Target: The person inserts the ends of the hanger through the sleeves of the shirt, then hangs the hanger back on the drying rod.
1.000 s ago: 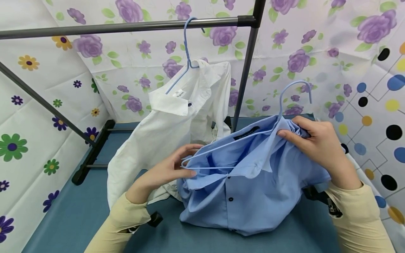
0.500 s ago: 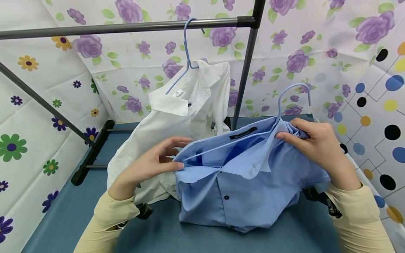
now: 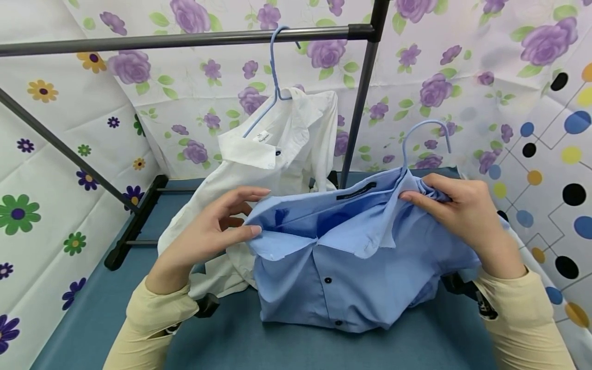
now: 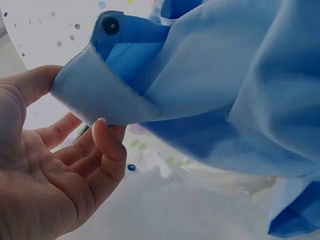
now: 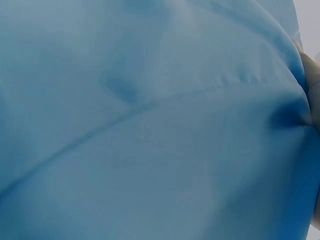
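A light blue button-up shirt (image 3: 361, 288) is held up over the table, its neck gaping and a dark label inside the collar. My left hand (image 3: 199, 246) pinches the left collar corner; in the left wrist view the collar (image 4: 95, 90) sits between thumb and fingers. My right hand (image 3: 467, 210) grips the bunched shoulder on the other side. From the neck rises the hook of a blue hanger (image 3: 425, 122); the rest of it is hidden in the shirt. Blue cloth fills most of the right wrist view, with a sliver of the right hand (image 5: 312, 90) at the edge.
Behind the blue shirt, a white shirt (image 3: 245, 180) hangs on another blue hanger (image 3: 273, 61) from the dark rail (image 3: 185, 40) of a clothes rack. The rack's foot (image 3: 134, 226) stands on the blue-green table surface (image 3: 111, 303). Patterned cloth surrounds the space.
My left hand has moved left and up, drawing the collar over the hanger's left arm, which has slipped out of sight inside the shirt. My right hand has hardly moved.
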`<state>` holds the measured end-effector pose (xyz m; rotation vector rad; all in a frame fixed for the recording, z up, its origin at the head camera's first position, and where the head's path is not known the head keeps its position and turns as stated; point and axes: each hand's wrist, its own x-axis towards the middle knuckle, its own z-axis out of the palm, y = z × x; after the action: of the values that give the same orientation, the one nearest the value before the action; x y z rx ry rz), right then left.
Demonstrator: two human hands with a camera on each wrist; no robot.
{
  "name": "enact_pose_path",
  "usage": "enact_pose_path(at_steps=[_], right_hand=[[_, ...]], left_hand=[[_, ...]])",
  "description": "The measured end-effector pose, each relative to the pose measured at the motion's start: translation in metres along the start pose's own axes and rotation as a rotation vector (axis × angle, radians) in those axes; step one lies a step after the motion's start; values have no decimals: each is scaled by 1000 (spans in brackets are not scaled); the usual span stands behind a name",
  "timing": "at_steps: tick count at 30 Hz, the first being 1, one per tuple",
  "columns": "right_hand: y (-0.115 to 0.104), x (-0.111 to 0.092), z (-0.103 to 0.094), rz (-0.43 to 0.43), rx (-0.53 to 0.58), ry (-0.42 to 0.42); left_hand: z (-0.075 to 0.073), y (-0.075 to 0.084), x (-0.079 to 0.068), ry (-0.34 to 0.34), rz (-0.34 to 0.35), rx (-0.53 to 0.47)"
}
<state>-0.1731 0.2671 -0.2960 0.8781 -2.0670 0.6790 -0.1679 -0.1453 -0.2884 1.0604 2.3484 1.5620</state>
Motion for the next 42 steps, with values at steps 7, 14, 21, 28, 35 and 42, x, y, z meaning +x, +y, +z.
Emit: enact_pose_path(at_steps=[7,14,21,28,35,42], right_hand=[[3,-2,3,24,-76,56],[-1,-2,5,103,-116,157],[-6,0,5,171,-124,256],[-10,0,7,205,-97,302],[-13,0,11,191,-53,323],[-14,-1,14,199,-21,319]], left_hand=[[8,14,-2,40,45,37],[25,26,0,45,66,18],[47,34,5,15,42,-54],[66,54,15,13,63,-42],[83,58,27,-2,127,-9],[98,39,34,25,149,50]])
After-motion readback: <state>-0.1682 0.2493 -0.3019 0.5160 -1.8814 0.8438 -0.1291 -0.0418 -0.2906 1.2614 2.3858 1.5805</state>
